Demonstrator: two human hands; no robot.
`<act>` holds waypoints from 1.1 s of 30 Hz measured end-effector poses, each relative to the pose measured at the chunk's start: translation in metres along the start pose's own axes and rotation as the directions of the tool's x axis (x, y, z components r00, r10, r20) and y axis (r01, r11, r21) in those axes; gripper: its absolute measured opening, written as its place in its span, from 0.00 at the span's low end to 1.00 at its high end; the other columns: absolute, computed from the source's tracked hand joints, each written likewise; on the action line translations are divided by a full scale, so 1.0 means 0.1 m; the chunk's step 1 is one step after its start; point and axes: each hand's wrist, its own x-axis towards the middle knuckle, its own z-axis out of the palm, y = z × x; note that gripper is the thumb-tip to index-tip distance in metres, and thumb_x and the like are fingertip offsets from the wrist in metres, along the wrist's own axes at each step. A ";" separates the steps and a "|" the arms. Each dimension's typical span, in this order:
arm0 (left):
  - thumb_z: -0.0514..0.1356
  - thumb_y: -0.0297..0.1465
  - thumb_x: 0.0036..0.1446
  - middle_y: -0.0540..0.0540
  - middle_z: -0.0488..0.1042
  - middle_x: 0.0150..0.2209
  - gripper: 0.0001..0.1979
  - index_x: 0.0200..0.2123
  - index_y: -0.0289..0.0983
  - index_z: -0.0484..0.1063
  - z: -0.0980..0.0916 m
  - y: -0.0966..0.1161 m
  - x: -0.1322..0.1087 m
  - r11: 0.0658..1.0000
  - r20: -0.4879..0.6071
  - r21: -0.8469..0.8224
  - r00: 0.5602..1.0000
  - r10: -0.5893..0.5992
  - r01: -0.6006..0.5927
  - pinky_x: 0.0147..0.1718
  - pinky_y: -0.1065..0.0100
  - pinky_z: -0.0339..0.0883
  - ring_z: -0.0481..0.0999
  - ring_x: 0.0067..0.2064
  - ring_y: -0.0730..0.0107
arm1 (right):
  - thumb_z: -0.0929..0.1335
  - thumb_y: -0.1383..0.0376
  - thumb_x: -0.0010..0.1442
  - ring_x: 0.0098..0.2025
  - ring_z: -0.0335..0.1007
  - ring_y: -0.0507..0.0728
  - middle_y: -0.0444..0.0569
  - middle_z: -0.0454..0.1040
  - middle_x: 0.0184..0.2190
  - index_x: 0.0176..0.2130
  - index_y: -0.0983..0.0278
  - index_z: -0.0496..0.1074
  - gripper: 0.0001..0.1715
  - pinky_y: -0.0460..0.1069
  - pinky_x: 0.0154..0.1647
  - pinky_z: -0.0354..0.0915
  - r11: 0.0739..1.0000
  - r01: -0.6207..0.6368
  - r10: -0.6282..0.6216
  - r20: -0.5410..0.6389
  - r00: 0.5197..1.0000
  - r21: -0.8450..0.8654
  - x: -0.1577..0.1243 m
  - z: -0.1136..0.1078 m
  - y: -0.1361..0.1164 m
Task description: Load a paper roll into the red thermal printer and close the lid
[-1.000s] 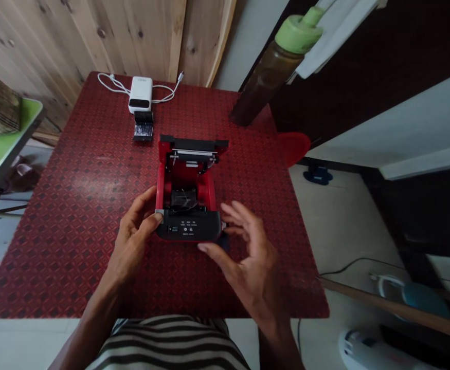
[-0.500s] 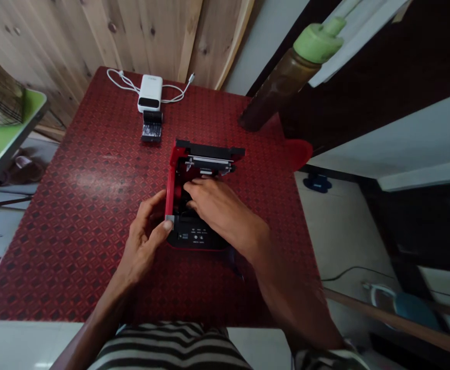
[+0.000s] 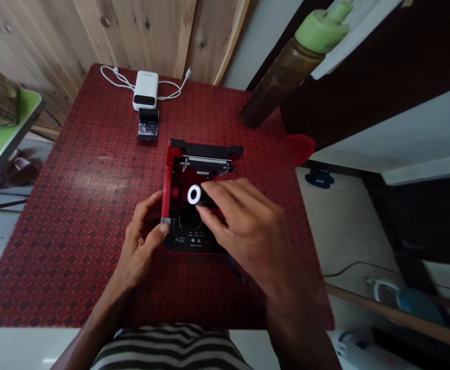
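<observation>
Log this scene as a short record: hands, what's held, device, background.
Left hand: thumb on the red device's left front corner
Right hand: pinching a roll over the device
Roll end: white ring, dark center
Device lid: raised
Background: white gadget with cable; green-capped bottle farther right

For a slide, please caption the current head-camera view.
Right hand pinching a white-ended roll at an open red-and-black device, left hand touching its left side.

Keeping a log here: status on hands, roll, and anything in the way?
Left hand touching left front corner of red device. Right hand gripping white-ended roll at open compartment. Raised lid behind, apparently not blocking.
</observation>
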 end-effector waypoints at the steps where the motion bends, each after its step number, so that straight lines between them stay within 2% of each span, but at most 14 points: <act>1: 0.69 0.48 0.70 0.40 0.81 0.68 0.31 0.71 0.45 0.74 0.00 0.00 0.00 1.000 -0.003 0.001 1.000 -0.010 0.010 0.62 0.48 0.78 0.76 0.73 0.42 | 0.71 0.69 0.76 0.45 0.85 0.63 0.51 0.89 0.46 0.52 0.60 0.82 0.09 0.59 0.48 0.82 0.997 -0.030 0.033 -0.048 0.998 0.066 -0.06 -0.07 0.05; 3: 0.69 0.48 0.70 0.40 0.81 0.68 0.32 0.72 0.45 0.74 0.00 0.00 -0.01 1.000 -0.007 -0.002 1.000 -0.023 0.023 0.62 0.48 0.78 0.76 0.73 0.41 | 0.76 0.65 0.73 0.47 0.86 0.62 0.47 0.89 0.47 0.54 0.54 0.82 0.11 0.61 0.52 0.81 0.972 -0.129 0.156 -0.129 0.979 0.196 -0.16 -0.15 0.22; 5: 0.68 0.49 0.71 0.40 0.82 0.68 0.32 0.72 0.45 0.74 0.00 0.00 -0.01 1.000 -0.013 0.003 1.000 -0.022 0.022 0.62 0.48 0.78 0.78 0.71 0.41 | 0.79 0.60 0.68 0.48 0.85 0.63 0.47 0.88 0.48 0.53 0.53 0.83 0.14 0.62 0.54 0.80 0.909 -0.272 0.352 -0.231 0.907 0.315 -0.26 -0.10 0.45; 6: 0.68 0.49 0.71 0.41 0.82 0.68 0.32 0.72 0.45 0.74 0.00 0.00 -0.01 1.000 -0.018 0.011 1.000 -0.020 0.020 0.63 0.48 0.77 0.79 0.70 0.42 | 0.81 0.58 0.66 0.48 0.85 0.64 0.49 0.88 0.48 0.53 0.55 0.83 0.17 0.63 0.54 0.80 0.850 -0.340 0.469 -0.282 0.837 0.402 -0.29 -0.01 0.57; 8: 0.68 0.49 0.70 0.41 0.82 0.68 0.32 0.72 0.45 0.75 0.00 -0.01 -0.01 0.999 -0.032 0.035 0.999 -0.012 0.013 0.64 0.49 0.76 0.81 0.68 0.43 | 0.77 0.54 0.67 0.47 0.84 0.62 0.51 0.87 0.47 0.53 0.58 0.79 0.18 0.60 0.49 0.80 0.734 -0.382 0.639 -0.380 0.669 0.562 -0.34 0.24 0.79; 9: 0.68 0.49 0.71 0.41 0.81 0.68 0.32 0.72 0.45 0.75 0.00 -0.01 -0.01 0.999 -0.037 0.046 0.999 -0.007 0.008 0.64 0.49 0.76 0.81 0.67 0.43 | 0.77 0.52 0.66 0.46 0.84 0.62 0.51 0.86 0.46 0.52 0.58 0.77 0.20 0.59 0.47 0.79 0.691 -0.400 0.683 -0.362 0.635 0.602 -0.35 0.38 0.87; 11: 0.67 0.49 0.71 0.42 0.81 0.69 0.31 0.72 0.45 0.75 -0.01 -0.03 -0.01 0.998 -0.037 0.059 0.999 0.009 -0.007 0.66 0.48 0.75 0.81 0.68 0.44 | 0.77 0.49 0.62 0.45 0.84 0.62 0.51 0.86 0.44 0.49 0.57 0.75 0.22 0.57 0.45 0.78 0.617 -0.461 0.727 -0.237 0.645 0.638 -0.37 0.64 0.96; 13: 0.67 0.49 0.71 0.42 0.80 0.70 0.32 0.73 0.45 0.75 -0.03 -0.06 -0.01 0.997 -0.031 0.068 0.999 0.034 -0.032 0.67 0.47 0.74 0.80 0.69 0.44 | 0.77 0.48 0.61 0.44 0.84 0.62 0.50 0.87 0.42 0.47 0.57 0.75 0.21 0.57 0.44 0.77 0.586 -0.501 0.723 -0.131 0.678 0.637 -0.40 0.81 0.95; 18: 0.67 0.50 0.70 0.42 0.80 0.71 0.34 0.73 0.44 0.74 -0.04 -0.09 0.00 0.996 -0.030 0.089 0.999 0.036 -0.033 0.70 0.45 0.72 0.79 0.71 0.42 | 0.76 0.52 0.60 0.44 0.85 0.64 0.50 0.89 0.43 0.45 0.56 0.78 0.16 0.59 0.47 0.78 0.591 -0.524 0.664 -0.001 0.748 0.613 -0.47 0.92 0.82; 21: 0.67 0.50 0.71 0.42 0.80 0.71 0.33 0.73 0.44 0.74 -0.04 -0.10 0.01 0.996 -0.034 0.088 0.999 0.030 -0.027 0.70 0.45 0.72 0.79 0.71 0.43 | 0.76 0.53 0.61 0.46 0.86 0.65 0.51 0.89 0.46 0.46 0.56 0.78 0.16 0.61 0.50 0.79 0.598 -0.533 0.648 0.030 0.761 0.599 -0.47 0.92 0.83; 24: 0.68 0.50 0.71 0.42 0.81 0.69 0.33 0.73 0.44 0.75 -0.04 -0.09 0.01 0.997 -0.029 0.078 0.999 0.027 -0.025 0.66 0.47 0.75 0.81 0.68 0.44 | 0.76 0.54 0.61 0.49 0.87 0.65 0.53 0.89 0.49 0.51 0.56 0.79 0.20 0.62 0.52 0.80 0.597 -0.543 0.639 0.059 0.767 0.590 -0.51 0.90 0.87; 28: 0.68 0.49 0.71 0.43 0.82 0.68 0.32 0.73 0.45 0.75 -0.05 -0.08 0.00 0.998 -0.020 0.059 0.999 0.031 -0.029 0.65 0.48 0.76 0.82 0.67 0.45 | 0.75 0.58 0.64 0.51 0.87 0.65 0.55 0.88 0.53 0.59 0.57 0.79 0.24 0.62 0.51 0.81 0.602 -0.561 0.644 0.069 0.762 0.569 -0.74 0.72 0.88; 31: 0.68 0.49 0.71 0.43 0.81 0.69 0.31 0.73 0.46 0.75 -0.05 -0.09 0.00 0.997 -0.016 0.066 0.999 0.035 -0.034 0.66 0.48 0.75 0.81 0.68 0.46 | 0.74 0.59 0.68 0.42 0.85 0.63 0.53 0.88 0.43 0.52 0.58 0.83 0.14 0.60 0.47 0.80 0.610 -0.581 0.647 0.084 0.758 0.539 -1.02 0.50 0.79; 33: 0.68 0.49 0.72 0.43 0.80 0.70 0.31 0.73 0.46 0.75 -0.05 -0.11 0.00 0.996 -0.025 0.080 0.999 0.041 -0.039 0.67 0.48 0.74 0.80 0.69 0.45 | 0.74 0.61 0.66 0.39 0.84 0.61 0.50 0.88 0.41 0.46 0.57 0.85 0.09 0.57 0.43 0.79 0.615 -0.574 0.616 0.124 0.778 0.541 -1.18 0.41 0.68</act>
